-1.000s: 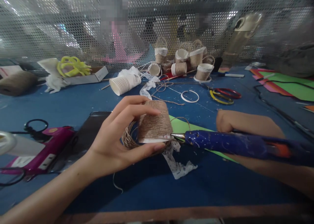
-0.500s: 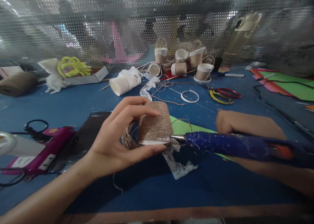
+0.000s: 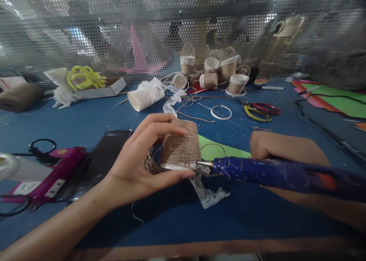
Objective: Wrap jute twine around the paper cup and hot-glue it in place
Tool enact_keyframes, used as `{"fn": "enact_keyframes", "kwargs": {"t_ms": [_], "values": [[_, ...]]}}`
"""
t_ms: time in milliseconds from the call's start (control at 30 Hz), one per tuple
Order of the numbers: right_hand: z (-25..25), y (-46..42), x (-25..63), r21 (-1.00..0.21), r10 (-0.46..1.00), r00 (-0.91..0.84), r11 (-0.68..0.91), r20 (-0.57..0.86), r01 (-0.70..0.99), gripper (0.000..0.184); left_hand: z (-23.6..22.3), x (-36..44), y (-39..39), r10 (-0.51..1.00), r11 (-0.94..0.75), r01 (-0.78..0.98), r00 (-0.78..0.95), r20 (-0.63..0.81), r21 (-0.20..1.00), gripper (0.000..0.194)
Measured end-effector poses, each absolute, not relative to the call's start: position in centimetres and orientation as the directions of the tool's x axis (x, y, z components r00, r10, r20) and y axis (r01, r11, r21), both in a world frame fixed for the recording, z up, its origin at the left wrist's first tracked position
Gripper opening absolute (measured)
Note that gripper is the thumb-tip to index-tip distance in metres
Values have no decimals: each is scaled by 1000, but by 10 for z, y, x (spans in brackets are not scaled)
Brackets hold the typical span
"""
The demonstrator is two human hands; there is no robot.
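Observation:
My left hand [image 3: 143, 154] is closed around a paper cup wrapped in jute twine [image 3: 183, 143], thumb under its white rim and fingers over the wrapped side. In my right hand [image 3: 286, 146] is a blue hot glue gun [image 3: 265, 173], partly covering the hand. The gun's metal nozzle touches or nearly touches the white rim at the cup's right lower edge. Behind the left hand lies a coil of twine [image 3: 151, 161]. A strip of white lace [image 3: 210, 196] lies below the cup, and a green paper sheet [image 3: 211, 144] is partly hidden behind it.
Several small twine-covered baskets [image 3: 228, 67] stand at the back by a perforated metal screen [image 3: 160, 21]. Stacked paper cups [image 3: 143, 98], scissors [image 3: 259, 112] and a white ring [image 3: 221, 112] lie nearer. A magenta power strip [image 3: 54, 177] and a phone [image 3: 105, 150] are at left.
The glue gun's nozzle has shifted slightly left and down along the cup's rim. The cup has tilted slightly in my left hand.

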State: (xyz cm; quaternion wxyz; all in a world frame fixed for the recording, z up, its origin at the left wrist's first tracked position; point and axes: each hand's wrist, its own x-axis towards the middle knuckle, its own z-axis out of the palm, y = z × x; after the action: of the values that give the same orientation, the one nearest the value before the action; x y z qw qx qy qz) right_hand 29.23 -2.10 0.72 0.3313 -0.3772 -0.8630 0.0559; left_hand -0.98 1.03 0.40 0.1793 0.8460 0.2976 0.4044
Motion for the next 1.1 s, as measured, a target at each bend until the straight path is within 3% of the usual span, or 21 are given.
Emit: {"fn": "enact_keyframes", "kwargs": {"t_ms": [600, 1100], "values": [[0, -17, 299, -400, 715, -486, 691, 503, 602, 27, 4, -15, 13, 649, -754, 266, 446, 617, 601, 52], [-6, -23, 301, -400, 718, -455, 681, 527, 613, 23, 3, -13, 13, 626, -774, 301, 497, 601, 557, 52]]}}
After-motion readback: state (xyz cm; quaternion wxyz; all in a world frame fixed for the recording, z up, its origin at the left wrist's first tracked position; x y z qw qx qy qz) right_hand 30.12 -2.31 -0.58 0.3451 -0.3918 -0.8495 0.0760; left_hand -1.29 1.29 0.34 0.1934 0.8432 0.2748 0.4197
